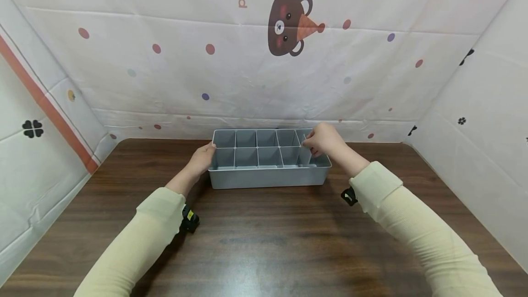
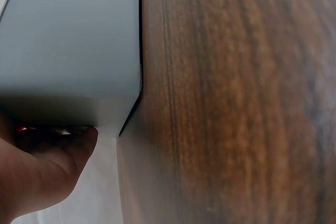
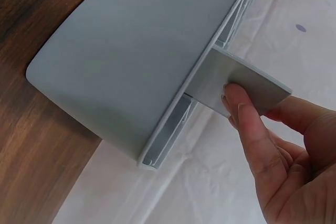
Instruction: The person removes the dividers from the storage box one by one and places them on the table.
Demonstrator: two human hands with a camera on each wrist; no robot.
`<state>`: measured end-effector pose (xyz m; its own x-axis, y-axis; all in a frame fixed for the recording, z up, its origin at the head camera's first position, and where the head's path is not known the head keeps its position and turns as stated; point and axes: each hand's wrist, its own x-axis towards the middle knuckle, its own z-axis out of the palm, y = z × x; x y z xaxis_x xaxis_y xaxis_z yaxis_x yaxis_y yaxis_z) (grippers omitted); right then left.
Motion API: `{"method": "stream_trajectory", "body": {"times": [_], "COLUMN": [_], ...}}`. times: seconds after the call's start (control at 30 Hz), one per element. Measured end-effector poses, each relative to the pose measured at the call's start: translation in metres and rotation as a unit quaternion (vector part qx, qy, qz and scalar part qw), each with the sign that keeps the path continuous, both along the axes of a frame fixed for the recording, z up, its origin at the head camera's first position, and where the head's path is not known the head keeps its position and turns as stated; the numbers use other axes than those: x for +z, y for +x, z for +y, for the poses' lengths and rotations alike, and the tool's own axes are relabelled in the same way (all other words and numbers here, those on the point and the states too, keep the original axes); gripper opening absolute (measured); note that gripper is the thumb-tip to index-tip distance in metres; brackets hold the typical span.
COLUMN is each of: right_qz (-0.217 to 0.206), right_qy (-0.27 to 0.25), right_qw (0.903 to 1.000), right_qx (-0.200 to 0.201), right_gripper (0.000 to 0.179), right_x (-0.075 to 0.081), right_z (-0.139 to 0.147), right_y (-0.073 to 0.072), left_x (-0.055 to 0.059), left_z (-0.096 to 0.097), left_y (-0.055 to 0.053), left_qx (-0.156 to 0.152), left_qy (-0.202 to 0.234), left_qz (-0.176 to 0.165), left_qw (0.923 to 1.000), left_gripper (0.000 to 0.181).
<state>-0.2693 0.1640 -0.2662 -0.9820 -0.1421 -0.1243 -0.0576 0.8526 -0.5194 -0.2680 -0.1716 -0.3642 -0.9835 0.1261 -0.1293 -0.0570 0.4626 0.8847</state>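
A long grey divided storage box (image 1: 266, 178) stands on the table, with thin partitions (image 1: 257, 156) splitting it into two rows of compartments. At its left end my left hand (image 1: 200, 158) grips the wall near the rim; in the left wrist view the thumb (image 2: 79, 150) lies against the end wall and the other fingers are mostly hidden. Over the right end, my right hand (image 1: 325, 140) pinches a flat grey divider (image 3: 210, 80) between thumb and fingers. The divider stands partly inside the box and sticks up above the rim in the right wrist view.
The dark wood table (image 1: 247, 237) reaches back to a white printed cloth (image 1: 239, 77) right behind the box. Cloth also hangs along the left and right sides. A small black device (image 1: 189, 219) sits at the left wrist, another (image 1: 349, 196) at the right.
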Motion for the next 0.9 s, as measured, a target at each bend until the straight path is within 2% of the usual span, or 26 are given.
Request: {"method": "stream_trajectory", "body": {"times": [0.9], "right_qz": [0.027], "right_qy": [0.001], "right_qw": [0.9996], "right_qx": [0.005], "right_gripper": [0.024], "right_x": [0.014], "right_z": [0.001], "right_y": [0.002], "left_x": [-0.001], "left_z": [0.0], "left_y": [-0.001], "left_qx": [0.001], "left_qy": [0.006], "left_qz": [0.006], "left_qw": [1.0], "left_gripper": [0.056]}}
